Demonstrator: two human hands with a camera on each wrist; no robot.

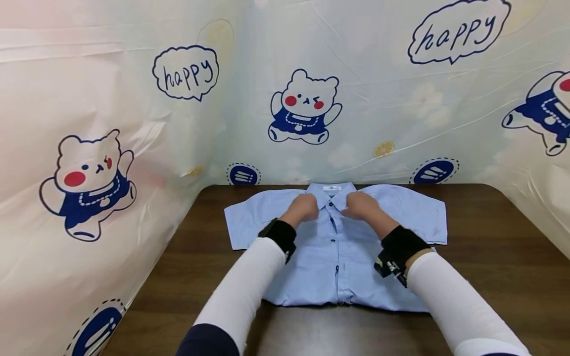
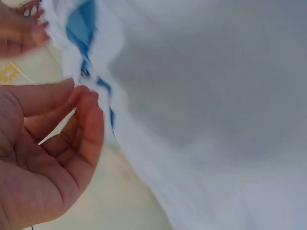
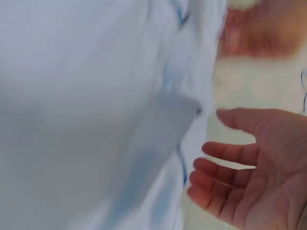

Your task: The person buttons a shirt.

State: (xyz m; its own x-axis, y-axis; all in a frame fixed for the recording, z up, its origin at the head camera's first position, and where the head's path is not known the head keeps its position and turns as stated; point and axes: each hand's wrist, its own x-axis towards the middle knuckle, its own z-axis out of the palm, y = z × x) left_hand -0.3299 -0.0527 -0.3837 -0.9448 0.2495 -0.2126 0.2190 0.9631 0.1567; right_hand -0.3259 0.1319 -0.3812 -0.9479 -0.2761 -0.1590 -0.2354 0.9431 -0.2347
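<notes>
A light blue short-sleeved button shirt [image 1: 311, 262] lies front up on the brown table, its collar [image 1: 330, 189] at the far side. My left hand [image 1: 305, 207] is at the left side of the collar. In the left wrist view, the thumb and forefinger of this left hand [image 2: 57, 139] meet right at the shirt's edge; I cannot tell whether cloth is between them. My right hand [image 1: 359, 205] is at the right collar point. The right wrist view shows this right hand [image 3: 254, 167] with thumb and fingers apart, beside the button front [image 3: 192, 120].
The wooden table [image 1: 196, 267] extends around the shirt. Behind it hangs a pale cloth backdrop [image 1: 378, 74] printed with bears and speech bubbles. The same printed cloth covers the left side. Black straps with wrist cameras [image 1: 401, 252] sit over the white sleeves.
</notes>
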